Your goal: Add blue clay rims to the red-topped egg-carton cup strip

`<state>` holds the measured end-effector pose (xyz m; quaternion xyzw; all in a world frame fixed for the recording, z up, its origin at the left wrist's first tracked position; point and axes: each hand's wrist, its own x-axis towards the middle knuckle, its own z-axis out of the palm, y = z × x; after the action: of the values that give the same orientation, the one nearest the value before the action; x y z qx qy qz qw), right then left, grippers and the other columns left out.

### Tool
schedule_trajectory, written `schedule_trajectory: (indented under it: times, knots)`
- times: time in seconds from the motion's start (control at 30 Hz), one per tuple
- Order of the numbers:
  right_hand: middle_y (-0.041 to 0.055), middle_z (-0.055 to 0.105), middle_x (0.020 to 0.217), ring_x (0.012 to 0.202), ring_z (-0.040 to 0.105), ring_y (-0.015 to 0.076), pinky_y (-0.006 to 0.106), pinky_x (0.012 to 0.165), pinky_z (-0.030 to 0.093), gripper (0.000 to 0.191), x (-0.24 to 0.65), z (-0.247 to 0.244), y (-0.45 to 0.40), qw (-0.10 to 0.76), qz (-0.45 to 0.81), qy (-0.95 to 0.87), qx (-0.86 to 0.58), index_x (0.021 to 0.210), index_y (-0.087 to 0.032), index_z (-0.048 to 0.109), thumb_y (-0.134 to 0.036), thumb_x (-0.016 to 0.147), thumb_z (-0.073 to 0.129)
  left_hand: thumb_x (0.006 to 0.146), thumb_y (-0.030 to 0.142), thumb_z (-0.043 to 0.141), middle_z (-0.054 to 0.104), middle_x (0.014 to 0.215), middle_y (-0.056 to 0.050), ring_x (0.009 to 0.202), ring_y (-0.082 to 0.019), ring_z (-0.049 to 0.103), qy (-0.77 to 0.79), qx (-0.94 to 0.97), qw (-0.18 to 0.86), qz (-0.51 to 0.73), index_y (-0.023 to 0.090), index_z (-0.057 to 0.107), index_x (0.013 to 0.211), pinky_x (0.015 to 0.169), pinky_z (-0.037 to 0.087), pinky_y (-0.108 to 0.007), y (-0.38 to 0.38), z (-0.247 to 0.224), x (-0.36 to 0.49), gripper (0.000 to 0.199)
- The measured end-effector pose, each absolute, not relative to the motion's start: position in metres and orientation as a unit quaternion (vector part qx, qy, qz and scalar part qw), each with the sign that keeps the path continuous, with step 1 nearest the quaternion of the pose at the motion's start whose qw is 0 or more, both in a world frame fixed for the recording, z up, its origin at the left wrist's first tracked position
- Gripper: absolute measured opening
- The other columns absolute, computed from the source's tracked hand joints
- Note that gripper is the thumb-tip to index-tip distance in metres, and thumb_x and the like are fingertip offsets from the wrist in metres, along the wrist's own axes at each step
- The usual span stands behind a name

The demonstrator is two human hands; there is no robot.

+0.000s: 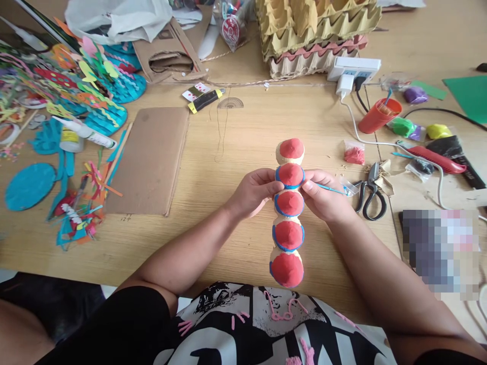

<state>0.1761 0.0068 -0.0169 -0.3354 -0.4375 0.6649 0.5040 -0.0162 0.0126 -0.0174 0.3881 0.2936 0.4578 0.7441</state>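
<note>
A strip of egg-carton cups (289,204) stands out in front of me, its several domes covered in red clay. Blue clay edging runs round parts of most cups; the farthest dome shows none. My left hand (257,190) grips the strip's left side at the second cup from the far end, thumb and fingers closed. On the opposite side, my right hand (322,195) is closed with its thumb and fingertips against the same cup. A thin blue clay strip (332,189) sticks out to the right from its fingers. The fingertips partly hide the edging there.
Black-handled scissors (372,192) and a bag of red bits (354,153) lie right, near an orange cup (379,115). A cardboard sheet (148,159) and colourful craft pieces (81,203) are left. Egg trays (315,38) and a power strip (353,67) stand behind.
</note>
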Motion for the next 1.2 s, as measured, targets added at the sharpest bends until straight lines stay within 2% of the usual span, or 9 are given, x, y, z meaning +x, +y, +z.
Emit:
schedule_trajectory:
  times: [0.1,0.2,0.33,0.43,0.57,0.73,0.83,0.97,1.2]
  knots:
    - [-0.0036,0.072,0.067,0.06,0.063,0.0121,0.028,0.06,0.054,0.026,0.172,-0.016,0.005,0.511,0.688,-0.404,-0.319,0.078,-0.026,0.08,-0.047,0.071,0.093,0.07,0.047,0.095,0.073,0.08,-0.002,0.072,-0.014,0.065,0.267,0.364,0.766,0.457,0.018,0.077,0.083,0.069,0.051,-0.029,0.012,-0.015,-0.016,0.037]
    - [-0.0031,0.075,0.071,0.064,0.066,0.0124,0.028,0.064,0.056,0.025,0.168,-0.014,0.003,0.506,0.71,-0.385,-0.302,0.079,-0.026,0.079,-0.044,0.071,0.094,0.071,0.05,0.093,0.072,0.079,-0.001,0.071,-0.013,0.063,0.251,0.328,0.783,0.465,0.02,0.079,0.085,0.069,0.05,-0.028,0.01,-0.013,-0.015,0.036]
    - [-0.0007,0.077,0.077,0.069,0.069,0.0147,0.031,0.068,0.058,0.034,0.165,-0.01,0.001,0.485,0.749,-0.343,-0.294,0.083,-0.025,0.08,-0.053,0.069,0.093,0.067,0.05,0.095,0.07,0.076,-0.001,0.069,-0.013,0.061,0.266,0.309,0.791,0.456,0.019,0.077,0.079,0.067,0.048,-0.028,0.008,-0.012,-0.014,0.038]
    - [-0.0015,0.076,0.075,0.066,0.066,0.0148,0.03,0.064,0.055,0.033,0.162,-0.006,-0.002,0.47,0.768,-0.309,-0.307,0.078,-0.026,0.077,-0.055,0.071,0.091,0.069,0.049,0.095,0.068,0.073,0.0,0.067,-0.012,0.06,0.258,0.309,0.797,0.45,0.018,0.076,0.078,0.066,0.049,-0.027,0.007,-0.012,-0.014,0.038]
    - [-0.002,0.073,0.073,0.063,0.062,0.0157,0.031,0.061,0.052,0.031,0.161,-0.006,-0.003,0.473,0.761,-0.309,-0.317,0.077,-0.028,0.076,-0.056,0.073,0.088,0.076,0.054,0.089,0.069,0.077,-0.001,0.069,-0.012,0.062,0.255,0.306,0.802,0.446,0.018,0.076,0.082,0.067,0.049,-0.026,0.007,-0.014,-0.014,0.038]
    - [-0.001,0.074,0.075,0.066,0.061,0.017,0.033,0.064,0.053,0.031,0.161,-0.007,-0.003,0.482,0.749,-0.313,-0.33,0.078,-0.028,0.075,-0.056,0.072,0.088,0.077,0.052,0.088,0.07,0.08,0.0,0.071,-0.012,0.062,0.265,0.3,0.797,0.452,0.02,0.076,0.083,0.068,0.049,-0.027,0.006,-0.016,-0.012,0.035]
    - [-0.0025,0.072,0.072,0.063,0.059,0.0154,0.031,0.061,0.051,0.03,0.159,-0.007,-0.003,0.493,0.745,-0.305,-0.329,0.075,-0.028,0.072,-0.054,0.074,0.088,0.074,0.05,0.091,0.071,0.084,-0.001,0.074,-0.013,0.064,0.266,0.298,0.797,0.452,0.019,0.075,0.087,0.072,0.051,-0.028,0.006,-0.015,-0.012,0.037]
    - [-0.0033,0.072,0.073,0.063,0.061,0.013,0.029,0.062,0.052,0.031,0.158,-0.008,-0.002,0.485,0.756,-0.304,-0.317,0.079,-0.026,0.071,-0.051,0.075,0.088,0.07,0.048,0.094,0.07,0.083,-0.002,0.073,-0.014,0.062,0.285,0.309,0.778,0.466,0.019,0.073,0.086,0.07,0.05,-0.03,0.006,-0.014,-0.011,0.039]
    - [-0.0037,0.066,0.067,0.058,0.055,0.0146,0.031,0.058,0.05,0.036,0.161,-0.009,-0.001,0.497,0.73,-0.311,-0.352,0.076,-0.028,0.067,-0.057,0.074,0.087,0.078,0.058,0.086,0.067,0.085,-0.002,0.077,-0.016,0.06,0.245,0.315,0.815,0.42,0.02,0.074,0.095,0.074,0.049,-0.033,0.006,-0.014,-0.01,0.043]
